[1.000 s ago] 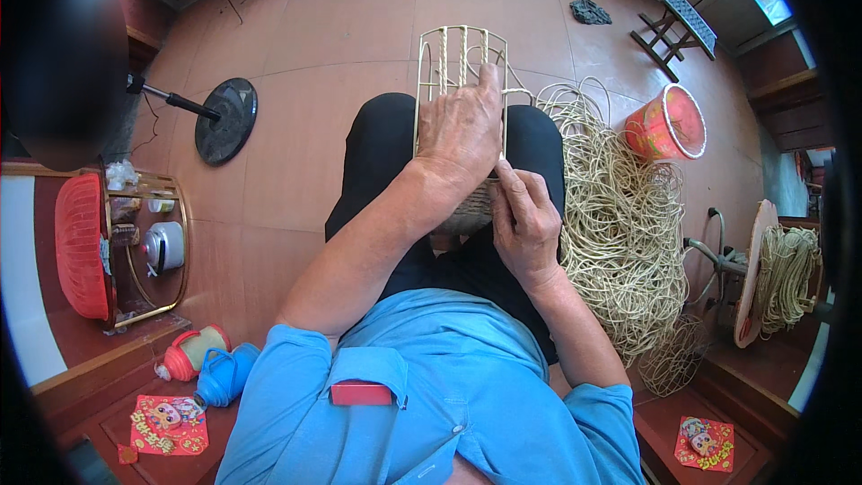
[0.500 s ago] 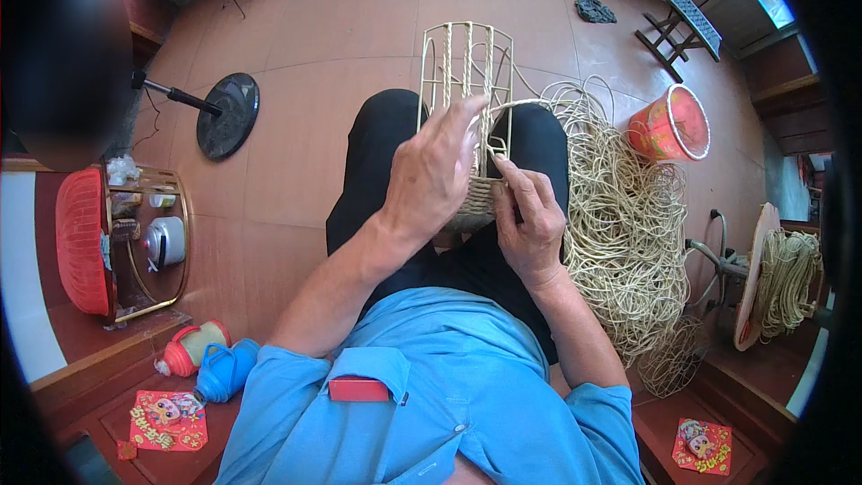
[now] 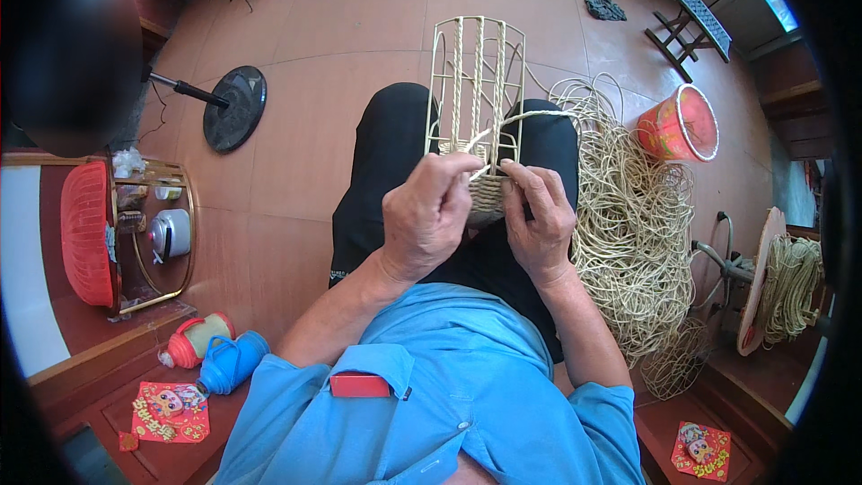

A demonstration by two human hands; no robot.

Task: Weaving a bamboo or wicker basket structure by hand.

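Printed characters on two red cards, one on the dark red wooden surface (image 3: 99,400) at lower left (card (image 3: 171,411)), a second red card (image 3: 700,451) at lower right; both have cartoon figures and yellow lettering. Small pale marking on the black trousers (image 3: 382,162) near the left knee, too small to read. Red box (image 3: 359,384) in the blue shirt (image 3: 431,377) pocket. Wire frame (image 3: 486,196), near end woven, stands between the knees. Left hand (image 3: 426,220): thumb and index pinched together on a pale cord (image 3: 539,113) crossing the frame, running right toward the cord pile (image 3: 628,251). Right hand (image 3: 539,220): fingers bent, thumb and index gripping the frame's right edge by the weave. Floor (image 3: 350,27) is large reddish-brown tiles. On it: red patterned bucket (image 3: 655,130), low folding stool (image 3: 705,22), dark crumpled item (image 3: 604,7), round black base (image 3: 235,108) with pole. Left side: red basket (image 3: 87,233), metal kettle (image 3: 171,235), blue flask (image 3: 233,361), red-and-pale flask (image 3: 199,339). Right side: reel (image 3: 763,280) holding coiled cord (image 3: 792,283)
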